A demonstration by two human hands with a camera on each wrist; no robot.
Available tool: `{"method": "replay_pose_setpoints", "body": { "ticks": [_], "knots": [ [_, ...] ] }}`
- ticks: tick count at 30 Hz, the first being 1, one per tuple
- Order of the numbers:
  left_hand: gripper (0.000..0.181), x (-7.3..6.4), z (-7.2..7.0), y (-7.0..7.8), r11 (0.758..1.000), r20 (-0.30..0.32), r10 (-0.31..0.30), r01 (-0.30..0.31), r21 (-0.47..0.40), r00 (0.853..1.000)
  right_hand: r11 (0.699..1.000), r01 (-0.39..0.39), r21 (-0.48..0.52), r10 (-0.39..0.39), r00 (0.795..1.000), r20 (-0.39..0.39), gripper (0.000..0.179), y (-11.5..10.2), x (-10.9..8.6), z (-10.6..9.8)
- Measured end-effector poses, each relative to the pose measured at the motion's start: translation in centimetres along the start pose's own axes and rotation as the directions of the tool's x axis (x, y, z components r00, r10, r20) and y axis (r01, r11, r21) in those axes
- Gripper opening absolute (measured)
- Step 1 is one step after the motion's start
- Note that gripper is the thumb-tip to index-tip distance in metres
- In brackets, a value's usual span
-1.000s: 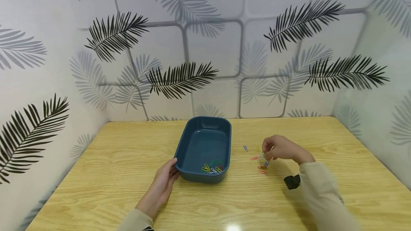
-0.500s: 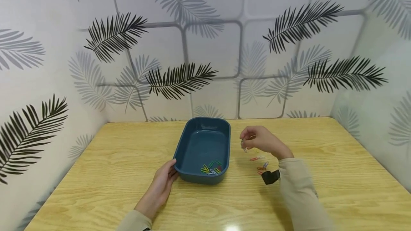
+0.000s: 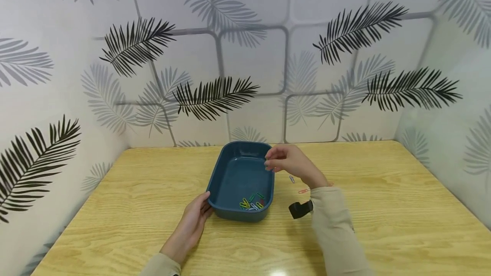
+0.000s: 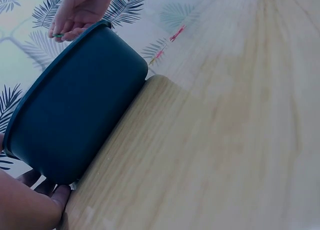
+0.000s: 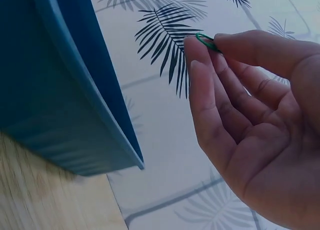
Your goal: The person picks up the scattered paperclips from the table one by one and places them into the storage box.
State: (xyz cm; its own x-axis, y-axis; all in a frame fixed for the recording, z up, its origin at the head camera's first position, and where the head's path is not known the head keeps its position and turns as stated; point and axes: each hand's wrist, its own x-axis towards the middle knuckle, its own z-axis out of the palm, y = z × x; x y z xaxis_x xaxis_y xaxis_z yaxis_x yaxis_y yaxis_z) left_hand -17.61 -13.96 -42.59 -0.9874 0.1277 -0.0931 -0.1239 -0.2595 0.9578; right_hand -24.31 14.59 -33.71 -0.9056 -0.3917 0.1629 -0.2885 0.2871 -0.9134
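Observation:
A dark blue plastic bin stands on the wooden table. My left hand grips its near left corner, thumb at the rim and fingers low against the outer wall, as the left wrist view shows. Over the bin's right rim, my right hand pinches a green paper clip between thumb and fingertips. Several paper clips in yellow, green, white and red lie inside at the near end of the bin.
On the table right of the bin lie a bluish paper clip and a pink paper clip. My right forearm covers most of the other loose clips. A patterned wall rises behind the table's far edge.
From the loose clips, my right hand has lifted and moved left to the bin's right rim, carrying the green paper clip. My left hand has stayed at the bin's corner.

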Motion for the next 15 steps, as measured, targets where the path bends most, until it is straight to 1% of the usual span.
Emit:
{"method": "replay_pose_setpoints", "body": {
  "ticks": [5, 12, 15],
  "knots": [
    [0.054, -0.2, 0.0, 0.0, 1.0, -0.003, -0.001, 0.001, -0.001, 1.0, 0.999, 0.009, 0.045, -0.01, 1.0, 0.014, 0.011, -0.4, 0.5, 0.9],
    [0.054, -0.2, 0.1, 0.0, 1.0, -0.028, 0.002, -0.002, -0.002, 1.0, 1.0, 0.012, -0.003, -0.012, 0.996, 0.083, 0.011, -0.5, 0.9, 2.2],
    [0.054, -0.2, 0.2, 0.0, 1.0, -0.032, -0.004, 0.004, -0.002, 0.999, 1.0, 0.021, -0.008, -0.02, 0.995, 0.097, 0.011, -0.4, 0.9, 2.5]
  ]
}}
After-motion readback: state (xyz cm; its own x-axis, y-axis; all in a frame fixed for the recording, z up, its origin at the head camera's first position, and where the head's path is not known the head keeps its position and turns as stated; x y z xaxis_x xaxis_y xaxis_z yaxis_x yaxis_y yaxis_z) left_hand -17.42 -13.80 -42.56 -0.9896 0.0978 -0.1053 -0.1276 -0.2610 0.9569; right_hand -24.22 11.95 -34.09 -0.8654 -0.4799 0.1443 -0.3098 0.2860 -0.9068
